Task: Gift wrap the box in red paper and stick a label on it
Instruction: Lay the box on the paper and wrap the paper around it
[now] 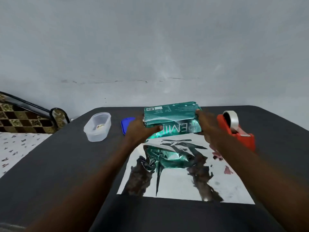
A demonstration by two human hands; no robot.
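Observation:
A teal box (pixel 172 117) with white lettering is held tilted just above the far edge of a shiny, mirror-like sheet of wrapping paper (pixel 222 186) that lies flat, silver side up, on the dark table (pixel 66 164). My left hand (pixel 140 130) grips the box's left end, thumb on its front face. My right hand (pixel 206 124) grips its right end. The sheet reflects the box and both arms. No red side of the paper shows.
A red tape dispenser (pixel 237 131) with a clear tape roll stands right of the box. A clear plastic tub (pixel 97 126) holding small labels sits at the left, its blue lid (pixel 126 124) beside it. A wall rises behind the table; a bed lies at the left.

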